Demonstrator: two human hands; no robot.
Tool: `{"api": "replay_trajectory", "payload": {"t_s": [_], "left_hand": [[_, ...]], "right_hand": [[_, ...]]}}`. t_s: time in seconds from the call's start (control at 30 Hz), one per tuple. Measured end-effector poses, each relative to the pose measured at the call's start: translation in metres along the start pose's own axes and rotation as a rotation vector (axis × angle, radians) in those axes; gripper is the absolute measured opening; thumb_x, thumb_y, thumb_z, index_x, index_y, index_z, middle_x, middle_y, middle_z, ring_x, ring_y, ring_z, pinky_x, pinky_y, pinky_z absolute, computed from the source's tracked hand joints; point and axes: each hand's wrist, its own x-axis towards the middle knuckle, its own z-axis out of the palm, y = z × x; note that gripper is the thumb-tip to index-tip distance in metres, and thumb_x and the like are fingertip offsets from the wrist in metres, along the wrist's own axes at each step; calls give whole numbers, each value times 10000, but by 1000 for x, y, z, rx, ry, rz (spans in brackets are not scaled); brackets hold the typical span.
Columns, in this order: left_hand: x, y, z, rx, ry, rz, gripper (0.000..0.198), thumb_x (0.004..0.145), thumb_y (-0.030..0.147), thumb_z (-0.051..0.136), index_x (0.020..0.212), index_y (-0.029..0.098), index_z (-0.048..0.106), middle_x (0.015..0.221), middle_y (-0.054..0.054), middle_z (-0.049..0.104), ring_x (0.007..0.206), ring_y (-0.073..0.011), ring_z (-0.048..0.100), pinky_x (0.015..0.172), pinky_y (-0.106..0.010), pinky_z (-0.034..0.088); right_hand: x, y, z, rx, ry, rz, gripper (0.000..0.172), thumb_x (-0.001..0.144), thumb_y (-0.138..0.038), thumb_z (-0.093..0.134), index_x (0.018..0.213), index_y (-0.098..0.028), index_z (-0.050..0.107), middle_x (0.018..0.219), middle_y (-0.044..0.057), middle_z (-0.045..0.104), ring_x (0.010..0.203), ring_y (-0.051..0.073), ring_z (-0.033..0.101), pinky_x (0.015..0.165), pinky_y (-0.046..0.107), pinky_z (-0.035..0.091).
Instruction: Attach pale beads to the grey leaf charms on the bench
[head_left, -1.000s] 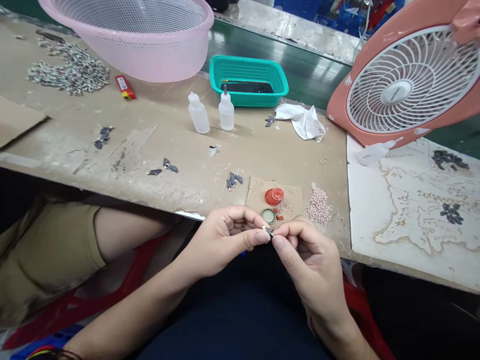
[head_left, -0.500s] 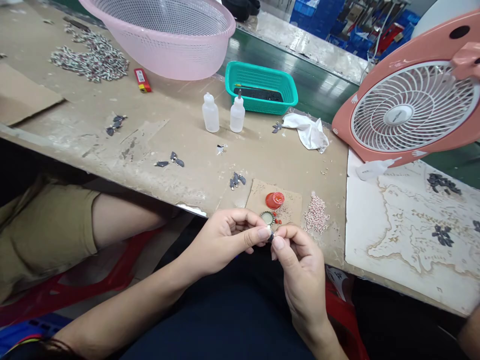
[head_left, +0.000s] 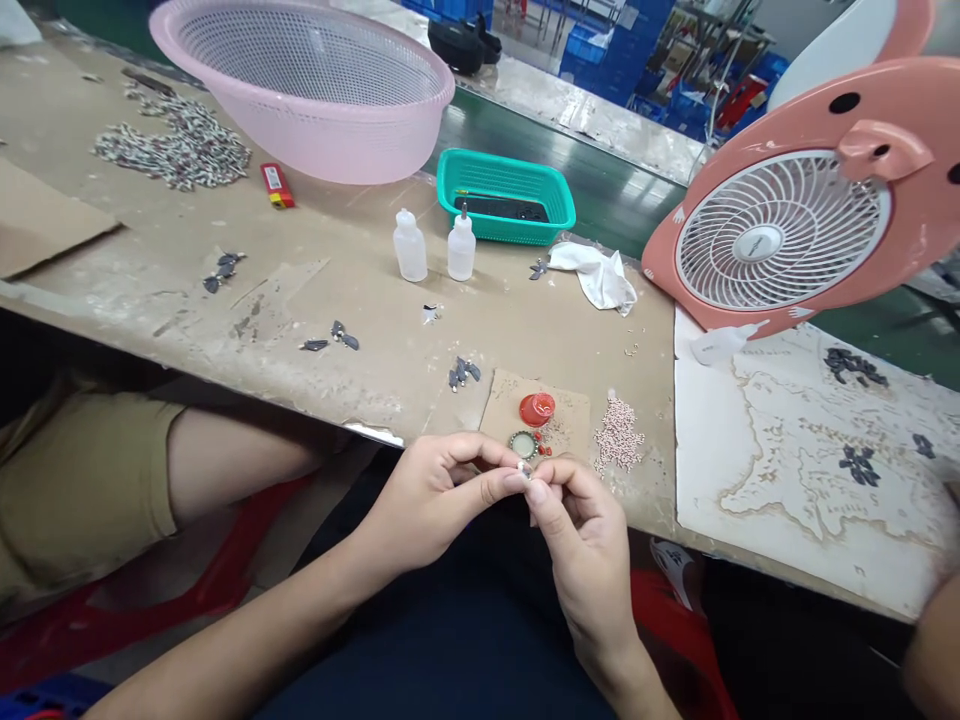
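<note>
My left hand (head_left: pixel 431 505) and my right hand (head_left: pixel 577 530) meet at the fingertips just off the table's front edge. Between them they pinch a tiny pale piece (head_left: pixel 524 470), mostly hidden by the fingers. Just beyond the fingertips lies a round metal bezel with a green centre (head_left: pixel 523 445) on a small cardboard square (head_left: pixel 502 403). A red plastic cap (head_left: pixel 537 408) and several red beads (head_left: pixel 544 451) share that square. A heap of pale pink beads (head_left: pixel 619 435) sits to its right.
Dark winged charms (head_left: pixel 463 373) lie in small groups along the worktable (head_left: pixel 360 345). Behind them stand two dropper bottles (head_left: pixel 410 247), a teal basket (head_left: pixel 506 195) and a pink mesh basket (head_left: pixel 300 100). A pink fan (head_left: pixel 780 225) stands at the right, above a white sheet (head_left: pixel 795 500).
The view has swung, so the table items sit further left and the fan appears whole. My hands stay together, pinching the tiny piece, which now shows less between the fingertips.
</note>
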Motion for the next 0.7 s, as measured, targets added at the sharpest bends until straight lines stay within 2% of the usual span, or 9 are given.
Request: {"api": "replay_trajectory", "payload": {"t_s": [0.2, 0.33, 0.5, 0.63, 0.7], "left_hand": [[2, 1, -4, 27, -5, 34, 67, 792, 195, 748, 746, 147, 748, 672, -18, 717, 615, -116, 638, 594, -192, 506], [3, 3, -5, 168, 4, 124, 90, 808, 172, 728, 722, 159, 746, 691, -23, 720, 633, -126, 639, 598, -197, 496], [4, 5, -8, 337, -40, 229, 122, 835, 141, 698, 725, 176, 739, 718, -13, 724, 663, -125, 652, 630, -195, 495], [6, 2, -10, 373, -73, 225, 125, 852, 155, 686, 743, 184, 739, 727, -10, 731, 672, -130, 668, 638, -197, 508], [9, 0, -12, 389, -100, 201, 119, 862, 179, 683, 765, 187, 751, 755, -20, 749, 690, -144, 692, 653, -208, 530]], "right_hand": [[0, 1, 2, -79, 39, -75, 176, 919, -331, 617, 802, -200, 631, 703, -32, 499, 643, 111, 483, 611, 249, 420], [-1, 1, 1, -146, 54, -148, 127, 923, -284, 611, 827, -211, 651, 733, -21, 525, 666, 118, 497, 623, 255, 428], [-2, -3, -1, -204, 53, -199, 102, 911, -234, 612, 826, -216, 666, 730, -17, 549, 648, 116, 511, 588, 249, 427], [-1, -5, 3, -218, 83, -204, 96, 893, -218, 623, 813, -212, 676, 719, -18, 559, 624, 111, 516, 569, 244, 433], [2, -5, 1, -223, 44, -201, 77, 886, -217, 634, 836, -216, 692, 729, -19, 576, 624, 108, 531, 585, 246, 452]]}}
